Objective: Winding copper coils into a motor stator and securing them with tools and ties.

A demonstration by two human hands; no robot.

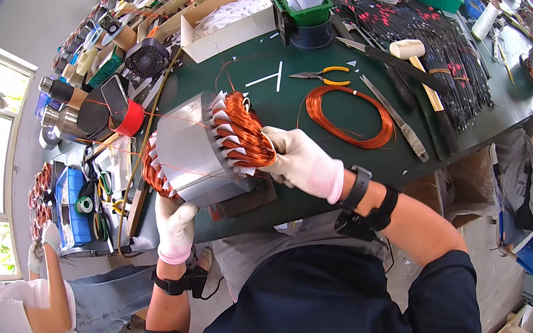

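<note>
A grey metal motor stator sits tilted in front of me at the table's near edge. Bundled copper windings bulge from its right end, with white paper tabs standing up between them. More copper wire shows at its lower left end. My right hand, in a white glove, is closed on the edge of the right-end windings. My left hand, gloved too, grips the lower left end from beneath; its fingertips are partly hidden. A dark block lies under the stator. Thin copper wires run leftward across the stator.
On the green table lie a copper wire coil, yellow-handled pliers, a long blade and a mallet. A fan and a phone stand left. Co-workers' hands appear left and right.
</note>
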